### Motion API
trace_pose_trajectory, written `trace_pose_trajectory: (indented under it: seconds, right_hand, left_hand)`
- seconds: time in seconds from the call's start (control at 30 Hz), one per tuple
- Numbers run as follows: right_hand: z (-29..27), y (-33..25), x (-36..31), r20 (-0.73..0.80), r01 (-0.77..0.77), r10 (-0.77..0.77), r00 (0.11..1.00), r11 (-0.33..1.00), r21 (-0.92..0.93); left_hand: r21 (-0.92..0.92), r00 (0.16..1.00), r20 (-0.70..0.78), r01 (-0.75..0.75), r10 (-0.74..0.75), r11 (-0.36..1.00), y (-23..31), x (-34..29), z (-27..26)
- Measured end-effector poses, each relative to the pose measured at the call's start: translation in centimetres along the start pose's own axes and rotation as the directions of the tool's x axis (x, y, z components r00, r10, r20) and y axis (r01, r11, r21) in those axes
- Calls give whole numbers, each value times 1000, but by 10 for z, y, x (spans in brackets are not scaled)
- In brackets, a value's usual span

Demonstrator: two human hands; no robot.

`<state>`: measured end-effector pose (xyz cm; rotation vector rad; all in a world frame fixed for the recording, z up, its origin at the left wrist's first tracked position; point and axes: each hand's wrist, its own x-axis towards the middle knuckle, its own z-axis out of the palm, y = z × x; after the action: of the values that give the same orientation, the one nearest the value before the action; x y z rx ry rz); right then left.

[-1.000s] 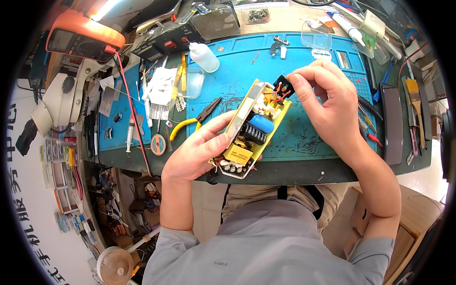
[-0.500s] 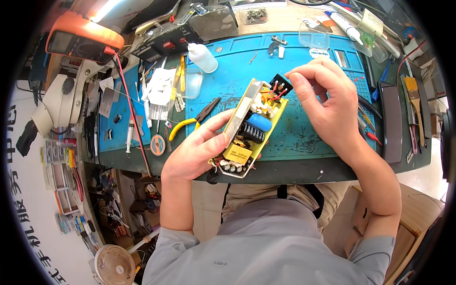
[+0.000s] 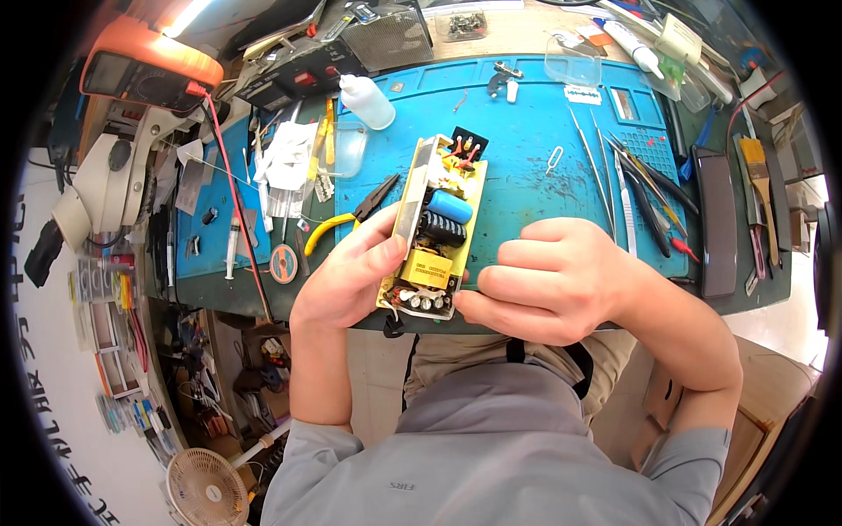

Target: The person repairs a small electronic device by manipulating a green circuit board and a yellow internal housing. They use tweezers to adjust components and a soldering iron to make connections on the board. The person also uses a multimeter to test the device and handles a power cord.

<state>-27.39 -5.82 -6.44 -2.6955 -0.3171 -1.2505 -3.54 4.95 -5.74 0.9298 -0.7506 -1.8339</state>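
My left hand (image 3: 346, 276) grips an opened power adapter board (image 3: 419, 197) by its left side, holding it tilted over the front of the bench. A blue capacitor (image 3: 452, 206), a black ribbed part (image 3: 442, 230) and a yellow transformer (image 3: 427, 268) show on it, framed by yellow insulating sheet. A black socket (image 3: 469, 145) on red wires sits at its far end. My right hand (image 3: 553, 280) is closed with curled fingers against the board's near right corner; its thumb and anything between the fingers are hidden.
Yellow-handled pliers (image 3: 373, 203) lie left of the board on the blue mat (image 3: 517, 175). Tweezers (image 3: 593, 167), a scalpel (image 3: 628, 210) and a metal pin (image 3: 554, 159) lie to the right. A white bottle (image 3: 367, 103) and an orange multimeter (image 3: 145, 70) stand far left.
My right hand has left the black socket at the far end and come down to the board's near right corner, its fingers curling. The board has shifted slightly left and stands more upright.
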Motion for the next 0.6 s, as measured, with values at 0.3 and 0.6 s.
trace_pose_trajectory:
  seconds: [0.3, 0.6]
  right_hand:
    - [6, -7, 1, 74, -81, 74, 995, 991, 107]
    - [6, -7, 6, -65, -181, 190, 980, 975, 128]
  left_hand:
    - [45, 999, 32, 13, -14, 999, 0, -2, -5]
    - [41, 995, 99, -2, -2, 999, 6, 4, 9]
